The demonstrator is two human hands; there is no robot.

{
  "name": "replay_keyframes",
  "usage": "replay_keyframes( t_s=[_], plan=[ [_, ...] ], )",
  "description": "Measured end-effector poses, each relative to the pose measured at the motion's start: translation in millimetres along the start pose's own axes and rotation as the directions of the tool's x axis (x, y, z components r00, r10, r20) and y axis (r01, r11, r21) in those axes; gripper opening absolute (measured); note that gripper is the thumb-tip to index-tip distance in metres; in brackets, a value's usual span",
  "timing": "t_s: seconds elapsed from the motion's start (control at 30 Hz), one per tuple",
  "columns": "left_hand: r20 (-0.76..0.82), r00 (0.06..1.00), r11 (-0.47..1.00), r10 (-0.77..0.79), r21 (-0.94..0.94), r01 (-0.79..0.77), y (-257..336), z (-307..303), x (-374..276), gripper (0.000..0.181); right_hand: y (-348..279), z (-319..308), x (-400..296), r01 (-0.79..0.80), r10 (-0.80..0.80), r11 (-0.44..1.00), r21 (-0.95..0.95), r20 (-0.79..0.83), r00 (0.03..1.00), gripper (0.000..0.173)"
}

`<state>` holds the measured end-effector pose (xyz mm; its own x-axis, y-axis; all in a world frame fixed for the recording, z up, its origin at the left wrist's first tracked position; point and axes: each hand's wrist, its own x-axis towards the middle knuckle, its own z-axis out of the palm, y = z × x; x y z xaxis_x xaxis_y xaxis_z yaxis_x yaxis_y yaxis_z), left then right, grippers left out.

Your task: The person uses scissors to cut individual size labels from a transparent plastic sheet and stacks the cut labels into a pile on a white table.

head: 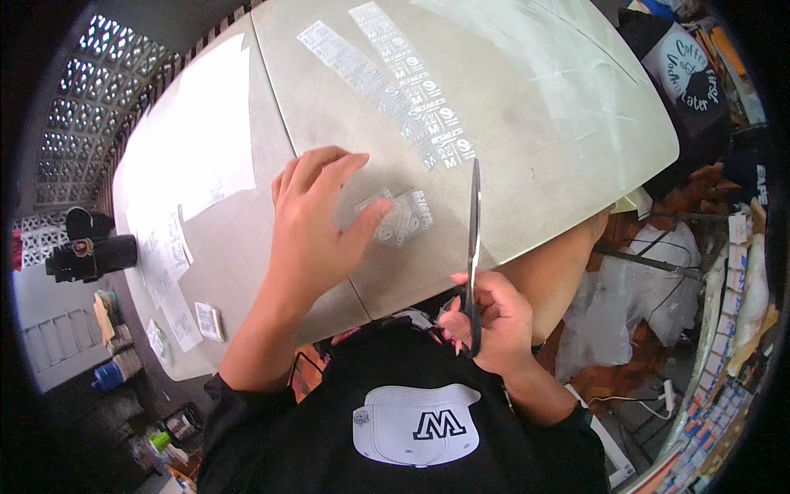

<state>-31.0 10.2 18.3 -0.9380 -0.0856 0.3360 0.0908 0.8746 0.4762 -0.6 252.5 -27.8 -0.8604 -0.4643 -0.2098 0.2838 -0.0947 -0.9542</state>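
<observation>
My right hand (494, 321) holds a pair of scissors (474, 241) by its black handles at the table's near edge, blades pointing away from me and apparently closed. A small clear piece shows by its fingers. Above the tabletop, my left hand (321, 216) has its fingers apart and holds nothing. Beside and partly behind its thumb lie several cut pieces of clear film with white print (415, 216). Farther off, two long strips of printed transparent film (345, 55) lie side by side, their near ends overlapping or touching.
White paper sheets (216, 123) cover the table's left part. Nearer me are a small wrapped packet (210, 321) and a crumpled wrapper (158, 341). The folding table (524, 123) has a seam across it. Plastic bags (666, 278) and packed goods stand at the right.
</observation>
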Motion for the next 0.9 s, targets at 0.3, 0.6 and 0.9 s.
replay_keyframes(
  t_s=[0.3, 0.6, 0.9],
  plan=[
    [-0.233, 0.927, 0.873, -0.294, 0.331, 0.36, -83, 21, 123, 0.049, 0, -15, -8, 0.086, -0.085, 0.996, -0.022, 0.028, 0.996, 0.046],
    [-0.25, 0.854, 0.807, -0.456, 0.29, 0.515, -123, 41, 140, 0.041, 11, -25, -10, 0.064, -0.064, 0.998, 0.005, -0.013, 0.998, 0.042],
    [-0.339, 0.839, 0.284, -0.425, -0.93, -0.232, -136, -46, 149, 0.031, -1, -17, -12, 0.058, -0.058, 0.998, 0.011, 0.023, 0.998, 0.042]
  ],
)
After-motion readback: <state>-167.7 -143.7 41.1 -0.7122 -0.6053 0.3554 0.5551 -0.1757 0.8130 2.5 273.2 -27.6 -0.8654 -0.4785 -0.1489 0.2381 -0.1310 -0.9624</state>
